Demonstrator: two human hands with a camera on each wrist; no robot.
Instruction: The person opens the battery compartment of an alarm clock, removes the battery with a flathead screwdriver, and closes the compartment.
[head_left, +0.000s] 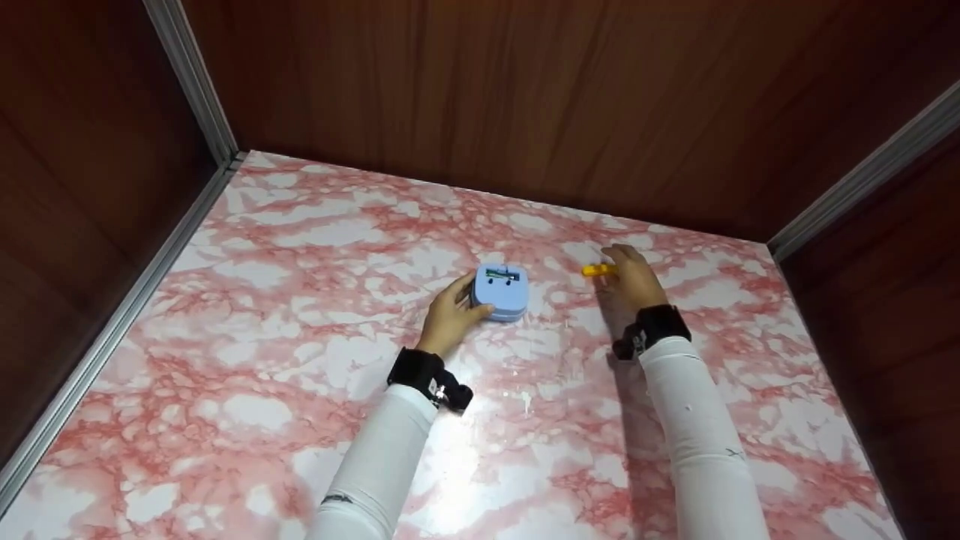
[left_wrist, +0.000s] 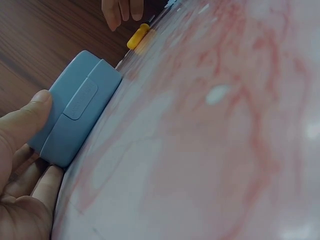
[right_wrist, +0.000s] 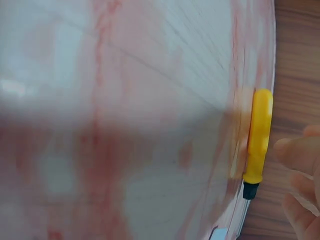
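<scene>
My left hand (head_left: 451,315) grips a light blue rounded-square box (head_left: 501,295) by its left side, thumb on the near face and fingers behind. The box's top has a slot showing something green and two dark dots; in the left wrist view its side carries a raised oblong tab (left_wrist: 81,99). To the right, a screwdriver (right_wrist: 260,137) with a yellow handle, black collar and thin metal shaft lies on the table. My right hand (head_left: 636,279) hovers just over the screwdriver, its fingers (right_wrist: 297,155) loosely bent and apart from the handle.
The table (head_left: 300,360) has a red-and-white marbled top. Dark wood panels (head_left: 480,90) stand at the back and both sides, with metal strips at the corners. A small white piece (right_wrist: 218,233) shows near the screwdriver's shaft.
</scene>
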